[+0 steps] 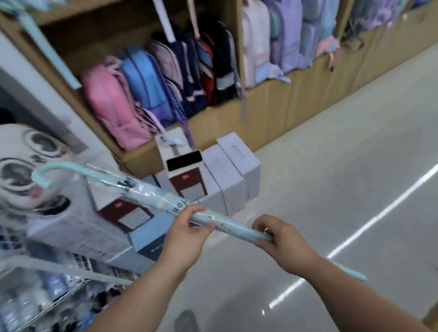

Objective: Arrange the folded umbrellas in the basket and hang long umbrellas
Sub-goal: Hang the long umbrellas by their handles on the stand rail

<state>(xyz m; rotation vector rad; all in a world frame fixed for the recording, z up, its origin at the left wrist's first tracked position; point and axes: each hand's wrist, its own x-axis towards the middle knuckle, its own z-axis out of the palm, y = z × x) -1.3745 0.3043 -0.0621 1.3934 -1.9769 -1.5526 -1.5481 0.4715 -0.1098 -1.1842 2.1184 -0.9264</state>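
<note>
A long light-blue umbrella in a clear plastic sleeve lies slanted across the middle of the view, its hooked handle up at the left and its tip low at the right. My left hand grips the shaft near its middle. My right hand grips it further down toward the tip. A wire basket with small packed items, blurred, shows at the lower left. More long umbrellas hang from the wooden shelf at the upper left.
Wooden shelving holds rows of backpacks. Several cardboard boxes stand on the floor in front of it. A plush panda sits at the left. Glossy floor stretches to the right.
</note>
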